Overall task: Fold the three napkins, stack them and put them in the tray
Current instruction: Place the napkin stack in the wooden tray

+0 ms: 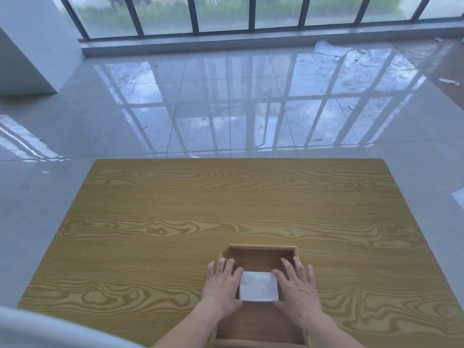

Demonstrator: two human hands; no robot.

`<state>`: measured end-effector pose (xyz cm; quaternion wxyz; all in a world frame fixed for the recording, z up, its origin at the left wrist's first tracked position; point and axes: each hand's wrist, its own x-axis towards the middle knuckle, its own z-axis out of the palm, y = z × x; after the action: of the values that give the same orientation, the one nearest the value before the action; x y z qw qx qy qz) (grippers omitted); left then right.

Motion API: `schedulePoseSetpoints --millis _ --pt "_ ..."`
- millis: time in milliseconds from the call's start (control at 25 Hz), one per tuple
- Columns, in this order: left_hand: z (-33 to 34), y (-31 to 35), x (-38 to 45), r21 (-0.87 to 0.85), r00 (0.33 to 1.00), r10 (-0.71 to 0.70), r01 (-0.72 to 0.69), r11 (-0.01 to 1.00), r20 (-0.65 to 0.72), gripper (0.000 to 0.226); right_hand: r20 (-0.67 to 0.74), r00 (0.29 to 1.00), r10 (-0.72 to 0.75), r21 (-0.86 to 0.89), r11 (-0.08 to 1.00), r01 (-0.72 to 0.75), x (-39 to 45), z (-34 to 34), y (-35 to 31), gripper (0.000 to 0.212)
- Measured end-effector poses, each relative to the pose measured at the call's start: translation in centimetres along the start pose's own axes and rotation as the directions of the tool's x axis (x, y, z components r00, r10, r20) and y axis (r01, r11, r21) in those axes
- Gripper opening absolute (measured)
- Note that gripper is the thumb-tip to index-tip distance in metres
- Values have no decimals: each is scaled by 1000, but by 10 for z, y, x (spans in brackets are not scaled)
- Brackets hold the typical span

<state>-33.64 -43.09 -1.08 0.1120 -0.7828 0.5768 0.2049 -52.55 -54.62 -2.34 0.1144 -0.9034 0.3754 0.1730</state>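
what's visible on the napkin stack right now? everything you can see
The napkin stack reads as one white, soft-looking folded rectangle; separate layers can't be told apart. It sits flat within the wooden tray, about mid-tray. The left hand covers its left edge, the right hand its right, fingers fairly straight.

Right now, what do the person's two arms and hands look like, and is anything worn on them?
Both forearms are bare as far as the picture shows: no sleeves, gloves, watch or rings can be seen on the left hand or the right hand. A pale grey, blurred piece of cloth fills the lower left corner; what it belongs to is unclear.
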Motion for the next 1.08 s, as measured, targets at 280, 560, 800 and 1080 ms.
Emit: schedulePoseSetpoints --millis 280,560,800,1080 --pt "2 -1 -1 1 1000 1 -1 1000 0 68 4 1000 4 -13 1000 -4 -2 -1 -3 69" --pt "2 -2 0 -15 1000 -7 7 1000 -1 69 -8 1000 15 -2 1000 -15 -3 -1 -3 67" --pt "2 -2 1 -17 1000 -10 10 1000 -1 68 -1 1000 21 -1 1000 -21 -2 0 -3 67" --pt "2 -3 2 -16 1000 -11 11 1000 9 72 31 999 26 23 999 -27 -1 -3 -1 76"
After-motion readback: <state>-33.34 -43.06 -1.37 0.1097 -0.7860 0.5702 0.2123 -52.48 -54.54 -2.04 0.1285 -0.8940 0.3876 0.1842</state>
